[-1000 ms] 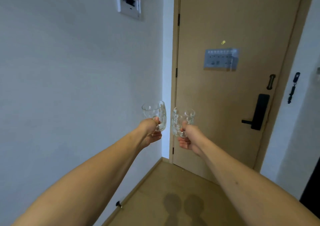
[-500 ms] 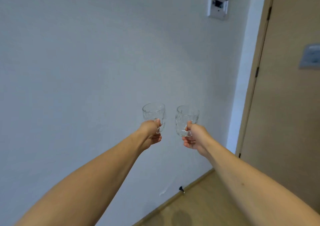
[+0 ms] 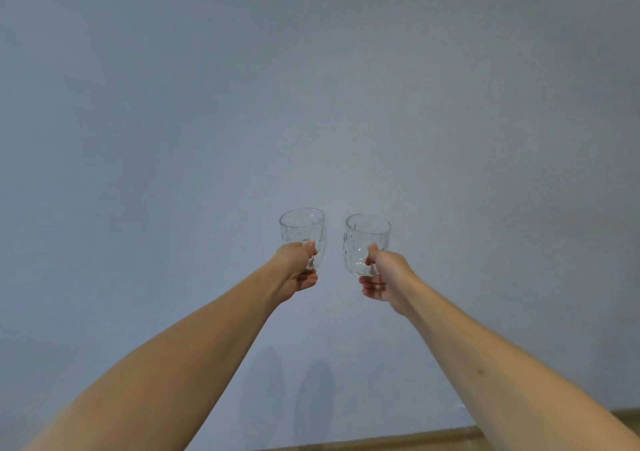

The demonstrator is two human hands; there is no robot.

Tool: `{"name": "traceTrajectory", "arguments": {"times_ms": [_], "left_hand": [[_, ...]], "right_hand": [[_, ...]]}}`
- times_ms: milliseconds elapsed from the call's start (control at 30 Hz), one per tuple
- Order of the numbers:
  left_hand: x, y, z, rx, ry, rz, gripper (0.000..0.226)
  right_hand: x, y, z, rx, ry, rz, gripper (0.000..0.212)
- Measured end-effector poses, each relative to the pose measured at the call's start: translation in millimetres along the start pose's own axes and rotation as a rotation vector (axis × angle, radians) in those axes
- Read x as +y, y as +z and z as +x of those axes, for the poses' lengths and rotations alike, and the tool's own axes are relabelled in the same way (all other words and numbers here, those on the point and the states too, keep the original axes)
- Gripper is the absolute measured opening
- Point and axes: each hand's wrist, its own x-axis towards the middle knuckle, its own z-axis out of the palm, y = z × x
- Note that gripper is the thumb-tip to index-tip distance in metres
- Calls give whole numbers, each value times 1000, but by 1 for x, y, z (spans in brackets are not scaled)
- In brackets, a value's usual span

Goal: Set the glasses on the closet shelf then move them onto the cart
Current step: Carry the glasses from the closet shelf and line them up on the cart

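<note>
Carrying two glasses, no shelf in sight.
Left hand [image 3: 297, 270] grips one glass [image 3: 302, 231], right hand [image 3: 384, 279] the other glass [image 3: 367, 243]; both upright, just apart, facing a bare wall [image 3: 311, 87]. Next, find the closet.

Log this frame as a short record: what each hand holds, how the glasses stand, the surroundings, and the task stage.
left hand: left hand grips the left glass low on its body
right hand: right hand grips the right glass the same way
glasses: clear, patterned, upright, empty, apart from each other
surroundings: plain wall, strip of floor at the bottom
closet shelf, cart: not in view
task stage: both glasses carried, none set down yet
</note>
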Motion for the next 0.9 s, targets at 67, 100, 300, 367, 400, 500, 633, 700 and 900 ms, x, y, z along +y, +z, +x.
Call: {"name": "traceTrajectory", "arguments": {"times_ms": [67, 100, 300, 367, 400, 500, 633, 700, 900], "left_hand": [[-5, -40, -3, 75, -14, -12, 24], [-8, -58, -4, 108, -20, -23, 24], [-28, -166, -18, 320, -45, -76, 25], [-32, -202, -22, 396, -59, -81, 25], [-33, -222, -25, 437, -63, -91, 25], [-36, -271, -27, 534, -70, -132, 23], [-37, -332, -29, 664, -53, -168, 25], [-37, -363, -28, 725, -57, -176, 26], [-25, -454, -31, 883, -24, -248, 28]], "right_hand": [[1, 42, -2, -70, 14, -36, 35], [1, 60, -3, -105, 21, -46, 35], [9, 177, -6, -325, 28, -121, 34], [12, 218, -9, -400, 40, -142, 35], [13, 241, -9, -440, 45, -151, 35], [14, 299, -7, -544, 51, -182, 37], [12, 376, -5, -667, 51, -222, 39], [8, 415, -8, -733, 49, -237, 40], [0, 524, -19, -908, 29, -272, 40]]}}
